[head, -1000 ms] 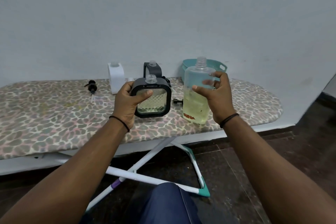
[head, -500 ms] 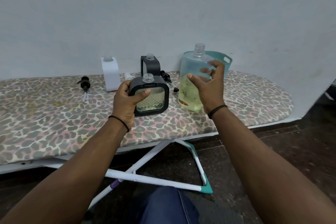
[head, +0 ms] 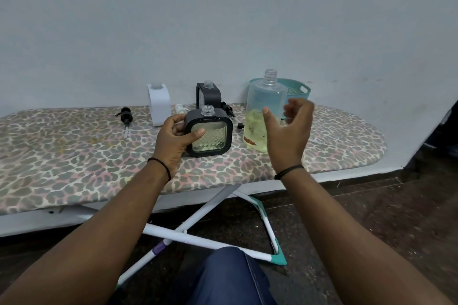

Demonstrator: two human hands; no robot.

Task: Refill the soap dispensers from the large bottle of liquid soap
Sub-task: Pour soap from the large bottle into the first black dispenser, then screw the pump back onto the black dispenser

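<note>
The large clear bottle (head: 262, 111) of yellowish soap stands uncapped on the ironing board (head: 74, 156), roughly half full. My right hand (head: 287, 131) hovers just in front of it with loosely curled fingers, holding nothing. My left hand (head: 173, 141) grips the left side of a black square dispenser (head: 210, 135) with a textured glass face and an open neck, resting on the board. A second black dispenser (head: 208, 93) and a white dispenser (head: 158, 104) stand behind, both without pumps.
A black pump head (head: 125, 116) lies at the left of the board; another black pump (head: 229, 109) and a white one (head: 180, 108) lie behind the dispensers. A teal basket (head: 298, 89) sits against the wall. The board's crossed legs (head: 198, 220) stand on the dark floor.
My right hand has let go of the large bottle, which now stands on the board, and drawn back a little. The left hand has lowered the black dispenser onto the board.
</note>
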